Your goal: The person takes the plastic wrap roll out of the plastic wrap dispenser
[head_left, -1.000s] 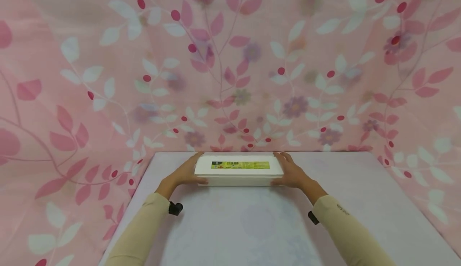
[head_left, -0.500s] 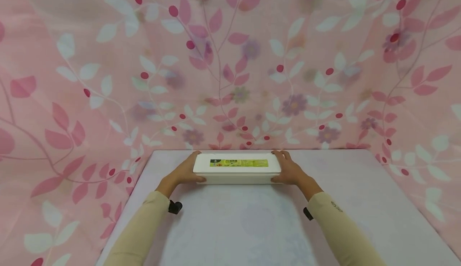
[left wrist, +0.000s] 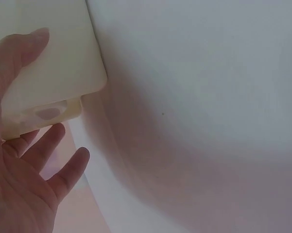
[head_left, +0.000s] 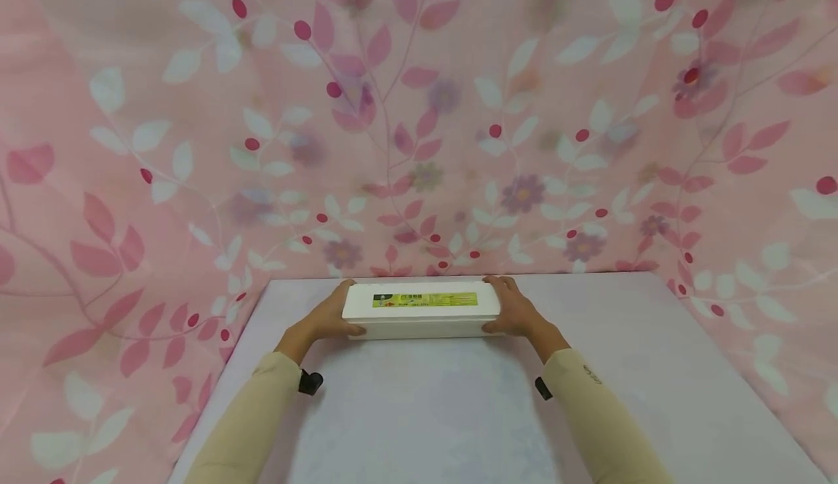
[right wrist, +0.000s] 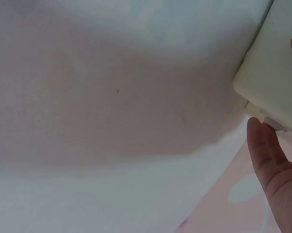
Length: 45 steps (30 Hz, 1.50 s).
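Observation:
A long white box [head_left: 419,330] lies across the far end of the table, with a yellow-green printed label [head_left: 425,300] on its lid. My left hand [head_left: 327,316] grips its left end, and my right hand [head_left: 519,313] holds the right end. Both thumbs press the front face while the fingers reach round the ends toward the back. In the left wrist view, a recess shows in the end of the box [left wrist: 58,73], below the thumb. The right wrist view catches only a corner of the box [right wrist: 272,73] and part of that hand. The inside of the box is hidden.
A pale cloth covers the table [head_left: 419,411]. Pink floral curtain [head_left: 406,142] hangs right behind the table's back edge and along both sides. Small black devices [head_left: 310,382] are strapped at the cuffs of the beige sleeves [head_left: 252,418].
The head view has shifted slightly, so the whole scene sits a little further left. Both hands keep their hold on the box, which stays at the same spot on the table.

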Each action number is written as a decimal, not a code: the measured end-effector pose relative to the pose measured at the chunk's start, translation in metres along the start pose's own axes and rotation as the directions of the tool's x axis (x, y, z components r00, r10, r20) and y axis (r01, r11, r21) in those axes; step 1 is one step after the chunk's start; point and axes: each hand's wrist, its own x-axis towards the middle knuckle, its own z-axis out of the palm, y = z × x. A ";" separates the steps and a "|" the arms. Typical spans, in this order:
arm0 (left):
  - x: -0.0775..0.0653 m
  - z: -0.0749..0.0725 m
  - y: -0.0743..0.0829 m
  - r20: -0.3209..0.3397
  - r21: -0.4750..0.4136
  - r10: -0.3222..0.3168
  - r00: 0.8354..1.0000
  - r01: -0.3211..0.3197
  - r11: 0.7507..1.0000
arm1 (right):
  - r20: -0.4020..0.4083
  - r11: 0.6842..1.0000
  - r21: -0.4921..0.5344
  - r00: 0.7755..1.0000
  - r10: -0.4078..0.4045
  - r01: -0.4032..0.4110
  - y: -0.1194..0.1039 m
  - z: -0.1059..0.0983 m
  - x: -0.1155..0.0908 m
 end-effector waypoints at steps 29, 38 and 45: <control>-0.004 0.001 -0.001 0.016 -0.070 -0.012 1.000 0.013 0.997 | -0.024 1.000 0.014 1.000 0.001 -0.001 0.000 0.005 0.001; 0.003 0.008 0.000 0.013 -0.025 0.003 1.000 -0.003 1.000 | -0.030 0.999 0.033 0.999 0.016 -0.015 0.008 0.000 -0.004; -0.004 0.005 -0.002 -0.014 -0.062 -0.008 1.000 0.007 0.998 | -0.040 0.998 0.069 0.999 0.014 -0.011 0.007 0.010 -0.001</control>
